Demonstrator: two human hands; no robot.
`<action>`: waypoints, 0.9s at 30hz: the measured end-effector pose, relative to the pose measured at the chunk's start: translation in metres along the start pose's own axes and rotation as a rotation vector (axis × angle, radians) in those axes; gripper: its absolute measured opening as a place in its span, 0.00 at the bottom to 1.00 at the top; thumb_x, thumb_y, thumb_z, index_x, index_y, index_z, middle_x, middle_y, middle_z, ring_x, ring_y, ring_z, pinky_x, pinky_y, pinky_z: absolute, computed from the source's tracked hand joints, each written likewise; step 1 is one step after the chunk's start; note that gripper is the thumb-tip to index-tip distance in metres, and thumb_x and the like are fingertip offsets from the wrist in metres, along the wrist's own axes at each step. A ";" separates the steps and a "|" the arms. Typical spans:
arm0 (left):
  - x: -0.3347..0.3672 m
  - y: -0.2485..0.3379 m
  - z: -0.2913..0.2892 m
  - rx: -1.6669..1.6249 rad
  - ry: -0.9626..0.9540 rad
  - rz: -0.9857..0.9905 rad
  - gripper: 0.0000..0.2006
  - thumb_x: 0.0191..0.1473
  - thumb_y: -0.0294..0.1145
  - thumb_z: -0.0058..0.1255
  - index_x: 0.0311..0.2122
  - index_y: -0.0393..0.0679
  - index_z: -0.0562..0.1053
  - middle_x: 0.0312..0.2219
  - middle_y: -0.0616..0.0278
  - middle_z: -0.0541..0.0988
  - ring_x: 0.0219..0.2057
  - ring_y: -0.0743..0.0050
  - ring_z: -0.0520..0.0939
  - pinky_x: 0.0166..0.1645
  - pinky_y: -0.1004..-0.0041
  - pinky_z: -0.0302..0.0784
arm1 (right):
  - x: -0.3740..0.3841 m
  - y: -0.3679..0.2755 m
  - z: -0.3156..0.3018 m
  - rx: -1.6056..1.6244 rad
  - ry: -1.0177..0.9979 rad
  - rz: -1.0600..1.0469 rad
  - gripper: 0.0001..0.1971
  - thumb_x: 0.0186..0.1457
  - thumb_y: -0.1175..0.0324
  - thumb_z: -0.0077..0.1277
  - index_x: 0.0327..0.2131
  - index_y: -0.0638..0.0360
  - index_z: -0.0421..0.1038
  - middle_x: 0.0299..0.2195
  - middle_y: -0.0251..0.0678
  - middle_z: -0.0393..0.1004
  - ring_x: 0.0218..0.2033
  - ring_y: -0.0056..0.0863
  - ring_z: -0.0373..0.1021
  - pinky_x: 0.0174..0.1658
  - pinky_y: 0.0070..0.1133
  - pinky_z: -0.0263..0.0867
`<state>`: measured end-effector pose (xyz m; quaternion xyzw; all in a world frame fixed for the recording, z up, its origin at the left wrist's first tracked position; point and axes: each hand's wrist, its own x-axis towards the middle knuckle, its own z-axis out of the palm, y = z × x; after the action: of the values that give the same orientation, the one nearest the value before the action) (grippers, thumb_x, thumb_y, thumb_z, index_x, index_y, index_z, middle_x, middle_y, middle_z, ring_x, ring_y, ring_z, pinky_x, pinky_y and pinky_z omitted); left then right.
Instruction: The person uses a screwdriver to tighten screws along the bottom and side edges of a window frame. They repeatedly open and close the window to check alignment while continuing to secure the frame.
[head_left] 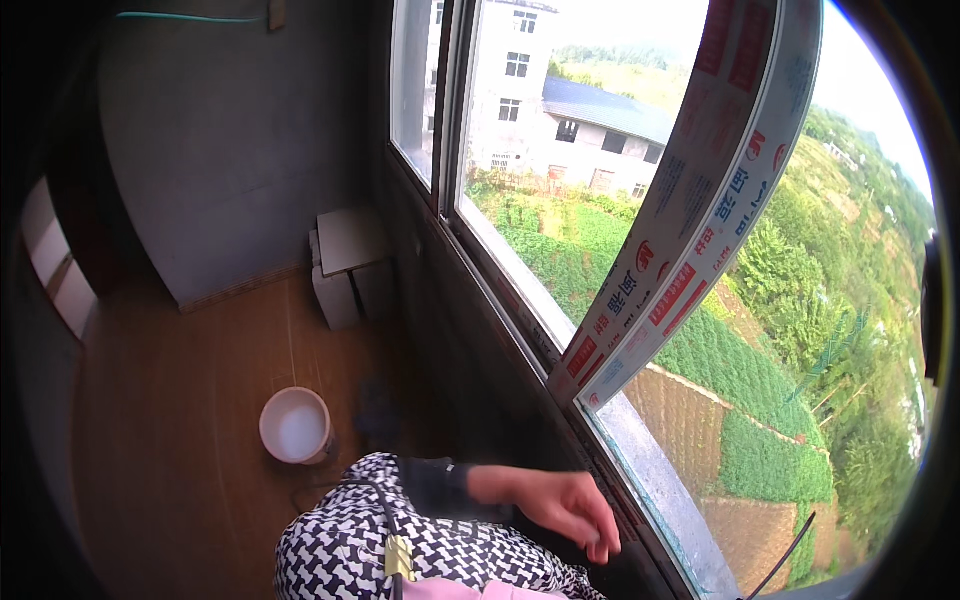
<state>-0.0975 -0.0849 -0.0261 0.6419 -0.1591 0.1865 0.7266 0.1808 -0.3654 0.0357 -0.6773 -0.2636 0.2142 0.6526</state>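
My left hand [565,508] reaches across my front toward the lower window frame, coming out of a dark cuff [432,484]. Its fingers are curled together and point down to the right. Whatever lies between the fingertips, if anything, is too small and shaded to make out. Beside the hand runs the dark window track [625,510], and I cannot tell whether the fingers touch it. Black-and-white patterned cloth [335,540] covers my arm and body, with a pink patch at the lower edge. No part of my right hand shows.
A whitish bucket [297,426] stands on the brown floor [190,400] to the left. A small pale-topped cabinet [352,240] sits by the far wall. An upright window bar with printed film [690,220] rises at the right. A thin dark cable [385,510] crosses my clothing.
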 end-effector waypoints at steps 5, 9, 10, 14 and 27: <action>-0.057 0.050 -0.107 0.704 1.172 0.292 0.16 0.67 0.35 0.46 0.50 0.34 0.75 0.44 0.56 0.82 0.49 0.72 0.81 0.55 0.72 0.75 | 0.015 0.013 0.035 -0.046 -0.078 -0.552 0.27 0.60 0.46 0.59 0.38 0.68 0.74 0.19 0.30 0.68 0.19 0.21 0.63 0.23 0.16 0.59; -0.046 0.026 -0.151 0.840 1.149 0.023 0.27 0.71 0.53 0.35 0.49 0.38 0.77 0.44 0.58 0.81 0.48 0.63 0.77 0.58 0.69 0.70 | 0.025 0.017 0.059 -0.027 -0.107 -0.581 0.30 0.60 0.46 0.58 0.42 0.72 0.75 0.21 0.35 0.73 0.19 0.19 0.64 0.23 0.16 0.59; -0.045 0.018 -0.153 0.991 1.064 -0.083 0.30 0.71 0.56 0.30 0.48 0.40 0.78 0.44 0.60 0.81 0.49 0.62 0.74 0.61 0.68 0.65 | 0.027 0.018 0.061 -0.038 -0.108 -0.569 0.30 0.60 0.46 0.58 0.43 0.73 0.75 0.22 0.36 0.74 0.19 0.19 0.64 0.23 0.16 0.60; -0.046 0.002 -0.157 0.964 0.930 -0.264 0.39 0.70 0.64 0.17 0.47 0.43 0.78 0.42 0.61 0.78 0.58 0.58 0.63 0.67 0.63 0.54 | 0.033 0.019 0.056 -0.119 -0.158 -0.544 0.31 0.60 0.46 0.58 0.46 0.73 0.75 0.24 0.35 0.76 0.20 0.18 0.65 0.23 0.17 0.61; -0.096 0.034 -0.210 1.814 1.212 -0.199 0.12 0.50 0.22 0.53 0.41 0.49 0.79 0.42 0.64 0.80 0.47 0.57 0.80 0.54 0.62 0.74 | 0.055 0.031 0.057 -0.119 -0.317 -0.675 0.22 0.65 0.64 0.54 0.54 0.75 0.71 0.27 0.41 0.79 0.22 0.19 0.68 0.26 0.18 0.66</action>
<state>-0.1997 0.1210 -0.0682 0.7497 0.4737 0.4597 -0.0466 0.1892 -0.2870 0.0046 -0.5476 -0.5815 0.0737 0.5972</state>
